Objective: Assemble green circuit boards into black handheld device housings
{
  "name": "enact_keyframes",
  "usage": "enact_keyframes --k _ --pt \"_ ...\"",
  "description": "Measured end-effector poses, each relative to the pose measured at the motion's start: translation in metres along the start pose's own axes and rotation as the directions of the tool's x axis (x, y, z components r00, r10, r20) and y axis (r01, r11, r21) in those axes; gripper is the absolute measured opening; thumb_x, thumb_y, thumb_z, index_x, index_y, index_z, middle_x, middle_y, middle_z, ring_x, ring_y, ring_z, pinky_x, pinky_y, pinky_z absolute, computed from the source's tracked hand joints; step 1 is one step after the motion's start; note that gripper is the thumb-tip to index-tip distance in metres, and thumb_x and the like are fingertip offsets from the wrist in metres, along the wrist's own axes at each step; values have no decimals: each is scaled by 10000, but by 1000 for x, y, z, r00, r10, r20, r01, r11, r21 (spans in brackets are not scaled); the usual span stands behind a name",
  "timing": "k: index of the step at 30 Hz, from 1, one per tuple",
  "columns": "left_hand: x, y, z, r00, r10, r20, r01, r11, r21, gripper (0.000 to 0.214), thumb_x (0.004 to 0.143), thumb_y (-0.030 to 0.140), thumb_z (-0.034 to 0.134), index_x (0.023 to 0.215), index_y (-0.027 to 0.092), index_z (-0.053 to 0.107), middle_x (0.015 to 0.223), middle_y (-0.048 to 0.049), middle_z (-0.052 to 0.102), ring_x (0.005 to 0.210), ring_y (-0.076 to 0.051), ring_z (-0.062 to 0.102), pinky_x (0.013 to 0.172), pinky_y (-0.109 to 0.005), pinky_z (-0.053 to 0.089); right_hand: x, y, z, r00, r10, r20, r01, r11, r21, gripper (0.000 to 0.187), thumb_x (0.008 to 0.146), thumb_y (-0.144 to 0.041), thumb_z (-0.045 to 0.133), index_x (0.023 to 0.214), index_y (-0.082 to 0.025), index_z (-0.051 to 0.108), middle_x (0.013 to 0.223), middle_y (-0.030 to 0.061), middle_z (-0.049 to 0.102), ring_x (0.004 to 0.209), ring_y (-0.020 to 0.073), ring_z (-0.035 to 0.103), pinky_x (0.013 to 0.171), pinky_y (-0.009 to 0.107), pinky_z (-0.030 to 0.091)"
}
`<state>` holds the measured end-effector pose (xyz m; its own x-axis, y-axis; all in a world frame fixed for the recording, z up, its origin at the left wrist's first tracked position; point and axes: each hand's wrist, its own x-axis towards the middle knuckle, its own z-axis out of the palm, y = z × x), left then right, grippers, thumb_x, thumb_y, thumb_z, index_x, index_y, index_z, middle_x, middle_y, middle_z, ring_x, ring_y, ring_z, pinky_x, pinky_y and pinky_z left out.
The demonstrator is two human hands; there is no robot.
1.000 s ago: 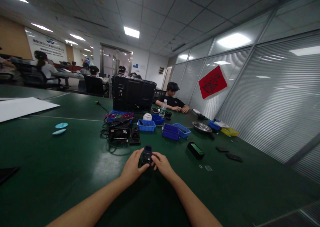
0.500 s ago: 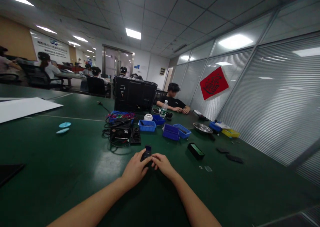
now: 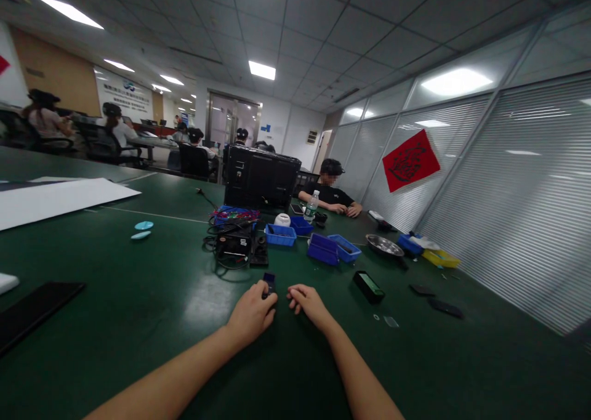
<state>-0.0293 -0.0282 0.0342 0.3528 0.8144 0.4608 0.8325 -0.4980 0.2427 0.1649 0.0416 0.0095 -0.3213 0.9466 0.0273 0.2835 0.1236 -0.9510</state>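
A small dark box-like piece with a raised flap (image 3: 269, 278) is on the green table, partly covered by fingers. My left hand (image 3: 252, 313) is closed around its near side. Just to the right, apart from the piece, my right hand (image 3: 310, 305) hovers low with curled fingers and the thumb near the index finger. Whether anything small sits in that pinch is hidden. Beyond my left hand are a black power unit with tangled cables (image 3: 234, 244) and a black tray-like part (image 3: 259, 252).
Blue bins (image 3: 281, 235) and a white ball (image 3: 282, 220) stand ahead, before a large black case (image 3: 262, 177). To the right lie a black box with a green panel (image 3: 369, 286), a clear plastic piece (image 3: 391, 322) and a metal bowl (image 3: 384, 246). A person (image 3: 330, 189) sits across the table.
My right hand has drawn away to the right from the dark piece and my left hand. My left hand remains on the piece. The camera view has turned slightly left.
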Motion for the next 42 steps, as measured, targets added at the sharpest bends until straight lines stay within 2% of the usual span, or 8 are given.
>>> enact_keyframes --k 8,15,20,25,30,33,38,42 --pt "-20 -8 -23 996 -85 40 82 994 71 131 730 197 493 858 227 505 928 -30 416 818 -160 460 724 -277 401 1 5 -7 1000 4 13 -4 1000 8 326 751 -401 505 883 -111 572 761 42 598 530 90 542 430 200 410" --pt "-35 -28 -43 987 -146 73 132 976 176 140 753 255 463 880 232 516 919 -41 431 742 -155 474 657 -275 398 -2 -2 -6 1000 28 4 -28 999 -39 344 746 -420 502 878 -110 570 747 33 584 521 83 533 426 195 405" --pt "-46 -56 -59 976 -210 53 191 949 251 183 768 292 426 906 237 533 922 -46 438 712 -148 480 656 -279 402 -2 -2 -6 1000 24 3 -24 998 -50 332 745 -409 505 885 -115 570 753 31 581 536 86 539 426 194 407" --pt "-58 -97 -80 948 -317 5 303 910 284 250 771 333 398 940 235 553 929 -55 438 739 -166 497 659 -286 415 -4 -6 -5 1000 21 0 -21 997 -68 302 746 -365 502 889 -108 572 739 33 581 522 85 532 422 193 405" --pt "-71 -139 -100 909 -415 -36 407 864 297 340 769 397 378 1011 233 551 990 -64 431 797 -189 510 690 -305 441 -3 -7 -5 1000 27 -3 -28 995 -101 285 758 -344 493 898 -111 580 732 31 590 500 79 521 422 194 405" --pt "-77 -156 -108 872 -487 -45 482 838 255 388 747 428 389 1046 238 547 1024 -66 430 836 -209 515 712 -325 449 -3 -7 -6 1000 31 -6 -31 992 -121 289 765 -344 487 909 -112 582 735 32 597 491 75 515 421 193 403" --pt "-80 -165 -112 815 -569 -108 578 783 232 535 728 468 388 1198 216 444 1122 -97 400 970 -254 490 778 -351 440 -2 -5 -6 1000 24 1 -24 992 -122 282 768 -320 477 921 -108 581 743 37 599 503 79 522 421 192 402" --pt "-78 -166 -109 713 -676 -189 701 695 160 706 725 553 343 1310 163 285 1188 -152 386 1018 -292 482 773 -372 435 0 -1 -6 1000 31 -2 -31 990 -139 266 761 -290 470 918 -103 576 683 23 593 451 73 496 399 193 381"
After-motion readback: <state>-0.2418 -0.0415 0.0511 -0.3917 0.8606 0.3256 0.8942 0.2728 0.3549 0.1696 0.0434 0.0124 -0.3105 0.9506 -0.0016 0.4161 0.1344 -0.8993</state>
